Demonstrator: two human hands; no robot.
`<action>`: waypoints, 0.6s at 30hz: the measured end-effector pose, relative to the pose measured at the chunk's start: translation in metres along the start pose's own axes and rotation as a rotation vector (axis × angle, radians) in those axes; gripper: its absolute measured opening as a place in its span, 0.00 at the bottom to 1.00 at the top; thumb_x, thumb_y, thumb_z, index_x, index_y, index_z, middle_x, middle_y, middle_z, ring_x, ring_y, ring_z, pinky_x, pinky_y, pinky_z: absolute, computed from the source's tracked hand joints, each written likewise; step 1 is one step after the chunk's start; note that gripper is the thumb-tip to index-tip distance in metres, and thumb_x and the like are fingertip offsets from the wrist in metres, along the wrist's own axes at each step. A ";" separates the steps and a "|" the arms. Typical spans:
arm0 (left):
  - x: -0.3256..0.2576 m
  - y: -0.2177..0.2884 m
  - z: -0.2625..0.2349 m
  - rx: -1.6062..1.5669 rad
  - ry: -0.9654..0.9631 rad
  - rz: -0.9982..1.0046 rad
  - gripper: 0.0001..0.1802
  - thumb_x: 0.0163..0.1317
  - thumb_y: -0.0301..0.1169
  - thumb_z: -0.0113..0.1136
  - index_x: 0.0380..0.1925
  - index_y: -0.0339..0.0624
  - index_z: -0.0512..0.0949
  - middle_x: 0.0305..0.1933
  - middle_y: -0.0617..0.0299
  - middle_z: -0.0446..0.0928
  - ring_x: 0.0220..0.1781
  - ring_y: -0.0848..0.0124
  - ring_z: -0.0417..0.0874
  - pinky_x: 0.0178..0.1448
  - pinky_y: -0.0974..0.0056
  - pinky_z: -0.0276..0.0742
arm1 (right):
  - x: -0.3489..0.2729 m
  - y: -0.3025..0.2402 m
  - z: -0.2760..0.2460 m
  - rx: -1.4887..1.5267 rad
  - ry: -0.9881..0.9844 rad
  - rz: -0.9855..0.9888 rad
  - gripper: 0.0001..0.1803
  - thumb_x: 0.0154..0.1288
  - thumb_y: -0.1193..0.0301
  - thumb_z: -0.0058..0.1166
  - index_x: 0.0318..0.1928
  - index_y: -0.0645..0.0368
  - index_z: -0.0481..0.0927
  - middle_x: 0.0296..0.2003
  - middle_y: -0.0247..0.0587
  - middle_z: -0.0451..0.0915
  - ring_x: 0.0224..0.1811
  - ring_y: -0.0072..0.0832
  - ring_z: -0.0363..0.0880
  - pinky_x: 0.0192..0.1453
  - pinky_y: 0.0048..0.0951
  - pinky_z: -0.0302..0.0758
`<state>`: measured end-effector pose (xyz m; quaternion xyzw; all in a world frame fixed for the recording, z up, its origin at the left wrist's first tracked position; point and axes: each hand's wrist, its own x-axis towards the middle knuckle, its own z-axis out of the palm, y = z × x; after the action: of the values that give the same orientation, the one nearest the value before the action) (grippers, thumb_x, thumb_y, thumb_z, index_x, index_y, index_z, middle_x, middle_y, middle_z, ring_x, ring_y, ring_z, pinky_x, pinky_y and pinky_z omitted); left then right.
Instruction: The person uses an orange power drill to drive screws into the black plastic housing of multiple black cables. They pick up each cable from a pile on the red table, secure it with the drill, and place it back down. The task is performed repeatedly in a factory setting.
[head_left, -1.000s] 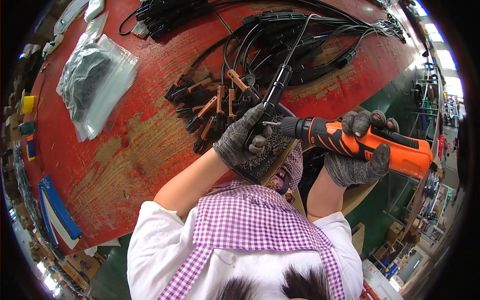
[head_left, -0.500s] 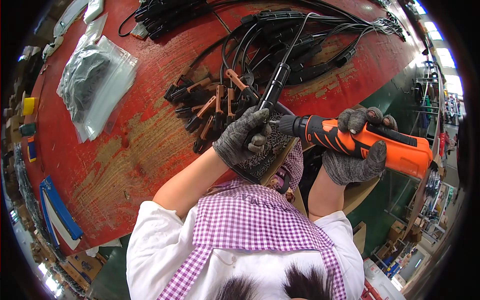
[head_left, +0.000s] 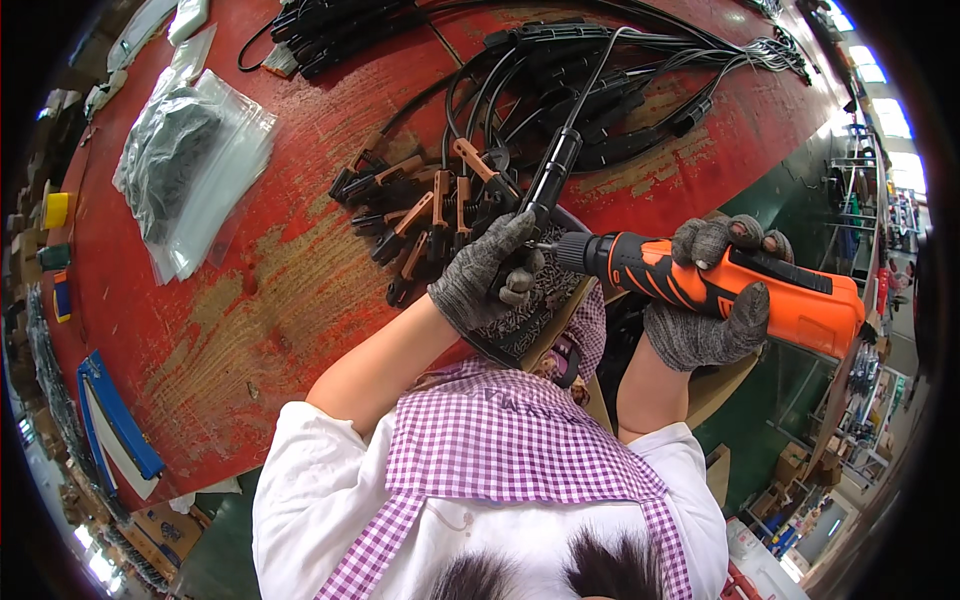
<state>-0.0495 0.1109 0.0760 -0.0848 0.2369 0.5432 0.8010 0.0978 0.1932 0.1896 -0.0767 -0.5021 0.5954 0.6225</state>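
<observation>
My gloved left hand (head_left: 482, 278) is closed round a black cylindrical cable handle (head_left: 553, 172), which slants up and away with a cable leaving its far end. In my gloved right hand (head_left: 708, 310) lies an orange and black power screwdriver (head_left: 800, 296), held level. Its bit points left and reaches the handle's side by my left fingers; whether it touches a screw there is hidden. Just beyond the left hand lie several black clamps with copper-coloured jaws (head_left: 438, 200). Under both hands sits a container of many small dark pieces (head_left: 545, 290), partly covered.
The worn red table (head_left: 300, 230) spreads ahead and left. Black cables and handles (head_left: 600, 95) are heaped at its far side. Clear plastic bags (head_left: 195, 180) lie to the left, with a blue-edged object (head_left: 120, 420) near the left front edge. Shelving (head_left: 860, 180) stands at right.
Almost everything holds still. The screwdriver and my left hand have shifted only very slightly; both grips are the same.
</observation>
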 end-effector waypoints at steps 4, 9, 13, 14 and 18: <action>-0.001 0.000 0.003 -0.013 0.004 -0.021 0.16 0.61 0.48 0.48 0.37 0.48 0.71 0.23 0.64 0.74 0.11 0.82 0.66 0.10 0.80 0.59 | 0.002 0.000 0.003 0.075 -0.019 0.092 0.21 0.53 0.67 0.54 0.48 0.58 0.66 0.40 0.45 0.73 0.30 0.32 0.73 0.33 0.34 0.70; 0.002 -0.007 0.006 0.127 0.104 0.035 0.16 0.63 0.47 0.46 0.36 0.48 0.72 0.21 0.65 0.73 0.10 0.82 0.66 0.10 0.80 0.58 | 0.018 0.015 0.015 -0.012 -0.163 0.200 0.22 0.52 0.69 0.56 0.46 0.60 0.64 0.37 0.48 0.74 0.27 0.32 0.74 0.32 0.33 0.72; 0.003 -0.006 0.001 0.102 0.085 0.003 0.15 0.63 0.45 0.45 0.36 0.48 0.73 0.21 0.65 0.73 0.10 0.81 0.65 0.10 0.80 0.58 | 0.028 0.020 0.014 -0.066 -0.381 0.172 0.22 0.52 0.70 0.56 0.46 0.60 0.64 0.33 0.47 0.74 0.25 0.29 0.73 0.31 0.31 0.71; 0.004 -0.007 0.002 0.110 0.098 0.006 0.15 0.63 0.45 0.45 0.37 0.48 0.73 0.21 0.65 0.73 0.10 0.81 0.65 0.10 0.80 0.57 | 0.026 0.021 0.013 -0.056 -0.383 0.163 0.22 0.52 0.70 0.56 0.46 0.59 0.64 0.33 0.47 0.74 0.24 0.28 0.73 0.30 0.30 0.71; 0.004 -0.007 0.001 0.094 0.093 -0.001 0.15 0.63 0.46 0.45 0.37 0.48 0.73 0.21 0.65 0.73 0.10 0.81 0.65 0.10 0.80 0.56 | 0.026 0.025 0.011 -0.025 -0.408 0.137 0.21 0.51 0.70 0.56 0.45 0.59 0.64 0.31 0.45 0.74 0.23 0.27 0.73 0.28 0.29 0.71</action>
<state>-0.0422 0.1119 0.0738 -0.0726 0.2991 0.5265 0.7925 0.0675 0.2158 0.1912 0.0037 -0.6188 0.6331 0.4651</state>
